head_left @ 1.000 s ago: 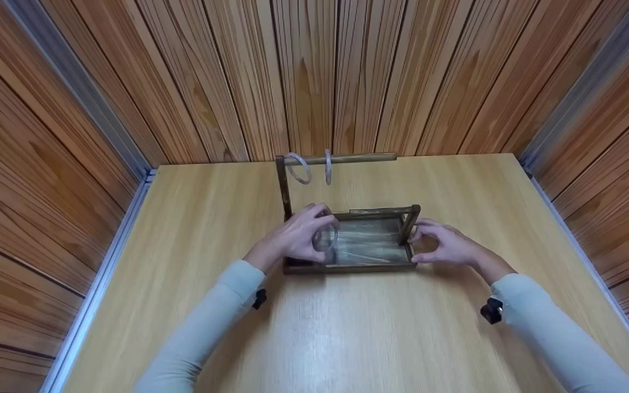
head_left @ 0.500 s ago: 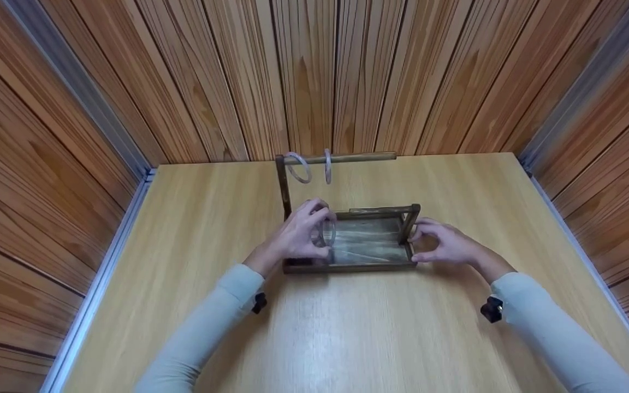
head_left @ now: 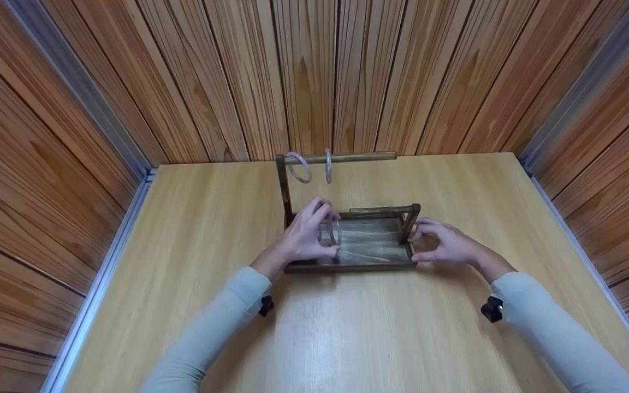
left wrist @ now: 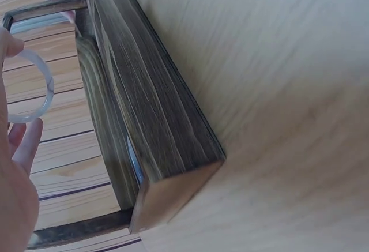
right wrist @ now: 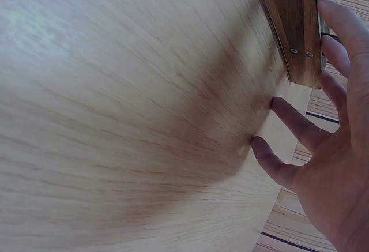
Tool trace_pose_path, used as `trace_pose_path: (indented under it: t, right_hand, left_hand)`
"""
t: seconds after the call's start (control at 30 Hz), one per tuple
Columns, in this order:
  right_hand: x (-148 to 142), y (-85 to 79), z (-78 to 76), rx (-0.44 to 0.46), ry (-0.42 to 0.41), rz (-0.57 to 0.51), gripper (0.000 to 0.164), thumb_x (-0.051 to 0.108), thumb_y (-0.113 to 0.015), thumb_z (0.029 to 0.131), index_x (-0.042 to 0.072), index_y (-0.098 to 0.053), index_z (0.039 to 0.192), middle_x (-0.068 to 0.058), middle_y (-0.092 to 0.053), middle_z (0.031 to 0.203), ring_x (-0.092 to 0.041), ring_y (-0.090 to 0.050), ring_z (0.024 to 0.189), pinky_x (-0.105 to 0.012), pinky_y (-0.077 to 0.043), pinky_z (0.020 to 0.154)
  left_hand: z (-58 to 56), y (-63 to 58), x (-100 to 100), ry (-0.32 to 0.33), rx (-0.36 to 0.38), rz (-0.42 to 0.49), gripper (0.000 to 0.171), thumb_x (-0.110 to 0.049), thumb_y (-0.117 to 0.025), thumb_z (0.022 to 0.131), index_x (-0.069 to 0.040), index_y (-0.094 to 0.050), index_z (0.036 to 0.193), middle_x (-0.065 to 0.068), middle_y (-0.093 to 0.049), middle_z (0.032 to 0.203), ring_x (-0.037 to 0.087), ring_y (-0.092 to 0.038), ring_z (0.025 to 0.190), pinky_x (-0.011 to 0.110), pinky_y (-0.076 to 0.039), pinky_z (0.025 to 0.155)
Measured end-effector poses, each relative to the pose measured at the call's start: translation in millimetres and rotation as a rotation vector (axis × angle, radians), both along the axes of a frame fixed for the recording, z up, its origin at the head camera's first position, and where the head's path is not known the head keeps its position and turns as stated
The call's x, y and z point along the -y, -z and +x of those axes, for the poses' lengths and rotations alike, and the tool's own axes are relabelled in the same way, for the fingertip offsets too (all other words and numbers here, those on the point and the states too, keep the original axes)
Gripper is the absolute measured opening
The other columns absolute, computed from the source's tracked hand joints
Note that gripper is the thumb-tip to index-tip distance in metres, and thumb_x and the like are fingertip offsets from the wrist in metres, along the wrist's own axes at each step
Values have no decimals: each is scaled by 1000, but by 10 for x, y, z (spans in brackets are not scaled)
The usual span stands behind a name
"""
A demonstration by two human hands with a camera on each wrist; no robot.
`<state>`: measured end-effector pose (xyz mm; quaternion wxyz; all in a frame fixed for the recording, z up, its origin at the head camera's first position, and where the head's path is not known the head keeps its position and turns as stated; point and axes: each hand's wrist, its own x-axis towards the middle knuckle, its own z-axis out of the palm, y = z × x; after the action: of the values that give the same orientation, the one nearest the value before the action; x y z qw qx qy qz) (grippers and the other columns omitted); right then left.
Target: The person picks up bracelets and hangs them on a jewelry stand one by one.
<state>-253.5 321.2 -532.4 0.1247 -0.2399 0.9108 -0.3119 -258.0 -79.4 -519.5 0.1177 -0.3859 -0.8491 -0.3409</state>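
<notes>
A dark brown wooden stand (head_left: 372, 240) sits on the table, with a shallow tray base, a tall post on the left and a top bar. My left hand (head_left: 304, 233) is over the tray's left part and pinches a clear, whitish bangle (left wrist: 49, 85) between thumb and fingers; the ring is upright. Two similar bangles hang from the top bar, a tilted one (head_left: 308, 176) near the post and another (head_left: 328, 166) to its right. At the stand's right end, my right hand (head_left: 445, 244) touches the end panel with thumb and fingertips, its other fingers spread near the tabletop.
The light wood table (head_left: 314, 327) extends around the stand. Plank-patterned walls (head_left: 303, 76) rise behind it and on both sides, with grey metal strips at the corners. A short post (head_left: 410, 224) stands on the tray's right end.
My left hand has lifted slightly and shifted a little right over the tray with the bangle. The right hand, the stand and the hanging bangles have stayed put.
</notes>
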Motion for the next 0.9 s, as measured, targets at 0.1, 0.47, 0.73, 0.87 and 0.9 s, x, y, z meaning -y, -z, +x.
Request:
trace_pose_path:
  t: [0.1,0.47,0.73,0.87,0.9]
  right_hand:
    - [-4,-2,0,-9,-7,3,34,32,-94,93,11,-74,113,-35,-48,172,-66,-40,161,-87,-28,129]
    - [-9,-12,4,30,16,17,31,31,-92,95,12,-74,113,-35,-41,176,-65,-33,165,-87,-22,131]
    - [3,-11,3,12,13,21,32,32,-93,95,14,-75,114,-34,-43,175,-64,-36,164,-87,-25,130]
    - [0,1,-2,-11,10,20,34,33,-93,93,12,-75,113,-35,-45,174,-65,-38,162,-87,-27,129]
    - [-1,2,-2,-9,11,19,35,34,-94,93,11,-75,113,-35,-45,174,-65,-38,162,-87,-26,129]
  left_hand:
    - [-2,-1,-39,2,6,4,60,-24,-94,79,-4,-65,128,16,-63,130,32,-68,115,41,-65,101]
    - [-14,-41,-181,11,3,-14,61,-23,-96,83,-5,-64,132,16,-62,131,30,-65,117,42,-63,103]
    - [-58,-87,-282,22,13,18,60,-22,-94,83,-4,-63,132,16,-62,135,32,-68,123,40,-64,110]
    - [-76,-113,-332,25,25,32,61,-21,-95,83,-5,-63,132,15,-62,135,34,-67,125,41,-63,111]
    - [-81,-115,-343,26,30,33,61,-20,-95,83,-6,-63,132,15,-62,136,34,-67,125,41,-63,112]
